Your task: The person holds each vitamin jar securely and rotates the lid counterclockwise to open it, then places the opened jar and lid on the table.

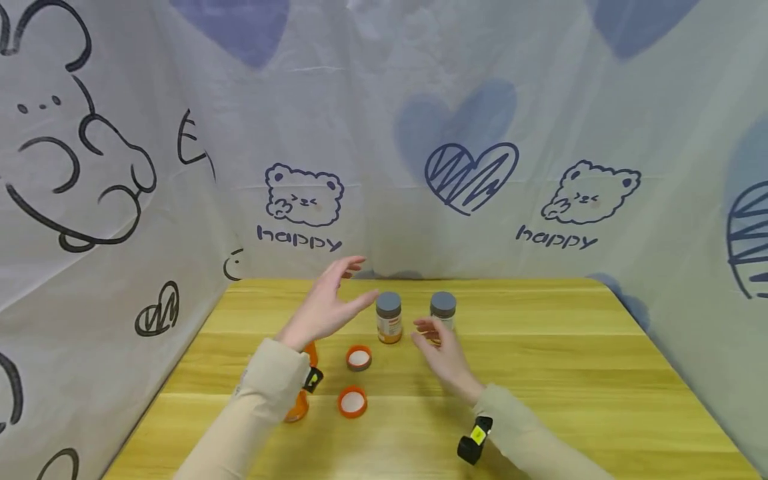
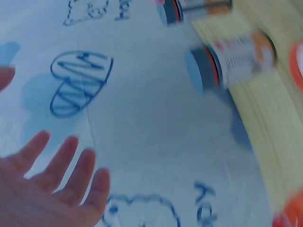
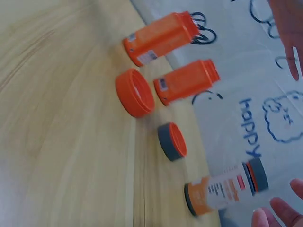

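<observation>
Two lidded jars with grey caps stand upright toward the back of the table. The left jar has a white label and an orange base; the right jar is partly hidden by the right hand. My left hand is raised with fingers spread, left of the left jar and holding nothing. In front of the right jar, my right hand hovers with loosely bent fingers and nothing in its grasp. Whether it touches that jar, I cannot tell. A grey lid with an orange inside and an orange lid lie on the table.
Two uncapped orange bottles, a nearer one and a farther one, stand at the left, mostly covered by the left forearm in the head view. The wooden table meets a patterned cloth at the back and sides.
</observation>
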A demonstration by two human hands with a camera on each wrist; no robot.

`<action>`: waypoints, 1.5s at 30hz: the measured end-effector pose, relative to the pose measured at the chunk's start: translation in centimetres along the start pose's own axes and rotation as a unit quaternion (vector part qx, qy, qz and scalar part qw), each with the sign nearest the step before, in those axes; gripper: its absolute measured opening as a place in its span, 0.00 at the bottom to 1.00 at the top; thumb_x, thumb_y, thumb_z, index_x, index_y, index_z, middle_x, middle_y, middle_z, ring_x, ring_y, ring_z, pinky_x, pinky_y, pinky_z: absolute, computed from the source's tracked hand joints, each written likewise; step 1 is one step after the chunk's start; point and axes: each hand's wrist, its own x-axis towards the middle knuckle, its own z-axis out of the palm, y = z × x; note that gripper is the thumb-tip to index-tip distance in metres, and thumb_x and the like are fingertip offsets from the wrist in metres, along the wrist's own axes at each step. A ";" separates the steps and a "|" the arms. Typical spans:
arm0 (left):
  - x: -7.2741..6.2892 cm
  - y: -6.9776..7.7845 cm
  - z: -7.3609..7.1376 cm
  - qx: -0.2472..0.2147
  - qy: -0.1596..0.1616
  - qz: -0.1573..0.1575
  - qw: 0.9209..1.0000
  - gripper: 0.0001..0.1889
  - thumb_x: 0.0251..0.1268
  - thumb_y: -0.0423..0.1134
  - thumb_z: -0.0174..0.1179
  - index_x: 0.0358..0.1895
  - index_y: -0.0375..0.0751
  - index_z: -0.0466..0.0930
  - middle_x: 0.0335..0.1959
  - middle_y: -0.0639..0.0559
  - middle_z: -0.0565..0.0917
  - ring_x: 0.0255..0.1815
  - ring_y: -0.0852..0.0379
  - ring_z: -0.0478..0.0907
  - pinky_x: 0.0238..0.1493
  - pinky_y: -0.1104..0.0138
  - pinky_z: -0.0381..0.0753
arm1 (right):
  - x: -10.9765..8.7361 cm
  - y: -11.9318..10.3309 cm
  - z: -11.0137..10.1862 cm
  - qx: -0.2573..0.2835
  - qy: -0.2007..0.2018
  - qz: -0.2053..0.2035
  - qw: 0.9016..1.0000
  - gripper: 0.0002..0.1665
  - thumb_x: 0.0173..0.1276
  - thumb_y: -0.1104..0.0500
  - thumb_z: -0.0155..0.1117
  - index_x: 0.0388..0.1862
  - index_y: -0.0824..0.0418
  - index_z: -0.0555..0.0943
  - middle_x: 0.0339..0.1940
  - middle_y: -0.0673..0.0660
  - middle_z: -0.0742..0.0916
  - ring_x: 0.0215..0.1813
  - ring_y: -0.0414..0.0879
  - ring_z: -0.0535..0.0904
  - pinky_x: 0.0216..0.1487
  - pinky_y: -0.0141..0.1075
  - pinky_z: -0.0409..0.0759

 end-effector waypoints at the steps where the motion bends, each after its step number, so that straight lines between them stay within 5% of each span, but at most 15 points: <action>1: 0.4 0.2 0.8 -0.016 0.014 0.000 1.000 0.35 0.67 0.51 0.65 0.74 0.49 0.64 0.69 0.46 0.73 0.70 0.44 0.71 0.70 0.47 0.70 | 0.0 0.1 -0.4 0.005 0.012 0.000 1.000 0.17 0.74 0.63 0.59 0.57 0.69 0.77 0.55 0.67 0.83 0.55 0.54 0.81 0.55 0.39 0.78; 9: 2.3 -0.1 6.8 -0.127 0.121 -0.053 0.983 0.32 0.67 0.43 0.63 0.73 0.50 0.65 0.70 0.46 0.72 0.70 0.45 0.69 0.71 0.47 0.68 | 0.2 1.8 -3.2 0.020 0.075 0.023 0.997 0.16 0.76 0.64 0.55 0.58 0.70 0.77 0.56 0.69 0.83 0.56 0.50 0.78 0.57 0.35 0.74; 19: 3.5 -2.0 11.4 -0.197 0.162 -0.102 0.962 0.44 0.58 0.40 0.67 0.78 0.55 0.55 0.78 0.45 0.60 0.79 0.43 0.58 0.77 0.42 0.59 | 0.3 2.8 -4.9 0.090 0.119 0.114 0.982 0.21 0.73 0.67 0.49 0.62 0.72 0.74 0.62 0.72 0.79 0.54 0.44 0.79 0.53 0.31 0.80; 29: 3.8 -3.3 13.3 -0.224 0.131 -0.182 0.948 0.51 0.57 0.41 0.70 0.81 0.54 0.47 0.81 0.41 0.52 0.80 0.37 0.55 0.74 0.39 0.61 | 0.4 3.2 -4.9 0.170 0.126 0.169 0.963 0.22 0.72 0.66 0.48 0.62 0.73 0.72 0.49 0.56 0.83 0.42 0.34 0.77 0.49 0.29 0.81; 39: 4.4 -4.3 14.5 -0.251 0.106 -0.222 0.936 0.50 0.57 0.40 0.70 0.80 0.51 0.49 0.79 0.36 0.58 0.74 0.34 0.64 0.72 0.42 0.66 | 0.1 3.6 -5.1 0.180 0.114 0.208 0.955 0.21 0.73 0.63 0.48 0.62 0.69 0.73 0.51 0.55 0.83 0.47 0.40 0.79 0.58 0.39 0.80; 45: 4.5 -4.8 14.9 -0.253 0.092 -0.237 0.934 0.47 0.58 0.40 0.70 0.79 0.52 0.52 0.77 0.36 0.62 0.74 0.35 0.64 0.71 0.41 0.67 | 0.0 3.7 -5.0 0.189 0.117 0.212 0.952 0.21 0.73 0.64 0.49 0.61 0.70 0.73 0.48 0.53 0.84 0.47 0.42 0.80 0.55 0.37 0.80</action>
